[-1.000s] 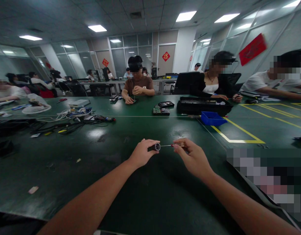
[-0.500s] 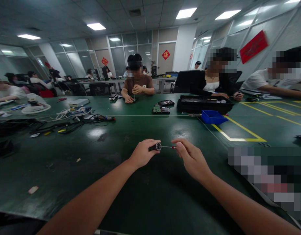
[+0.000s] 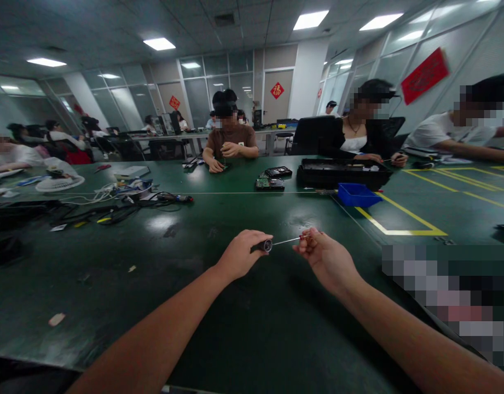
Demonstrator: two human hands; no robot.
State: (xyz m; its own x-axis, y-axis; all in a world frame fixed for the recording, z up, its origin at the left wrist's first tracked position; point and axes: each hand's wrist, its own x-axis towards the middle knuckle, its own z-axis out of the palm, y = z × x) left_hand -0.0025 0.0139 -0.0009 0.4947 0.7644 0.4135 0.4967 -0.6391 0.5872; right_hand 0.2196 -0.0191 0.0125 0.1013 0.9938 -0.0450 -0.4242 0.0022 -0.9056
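My left hand point(image 3: 240, 253) is closed around a small black cylindrical part point(image 3: 261, 247) with a round, ringed end facing me; I cannot make out its exact kind. In my right hand point(image 3: 326, 256), curled fingers grip the red handle of a screwdriver point(image 3: 287, 241). Its thin metal shaft points left and slants slightly down, and the tip meets the ringed end of the black part. Whether the tip sits inside it or only touches it, I cannot tell. Both hands are held above the green table point(image 3: 243, 323).
Beyond my hands lie hard drives point(image 3: 270, 183), a long black tray point(image 3: 344, 174) and a blue bin point(image 3: 358, 195). Tangled cables point(image 3: 145, 203) spread at the left. A co-worker point(image 3: 231, 142) sits opposite, with others at the right. A blurred patch point(image 3: 449, 301) covers the right corner.
My right hand has rolled over, its fingers now curled round the screwdriver handle. The shaft has tilted, its handle end now higher. The black part has shifted slightly right.
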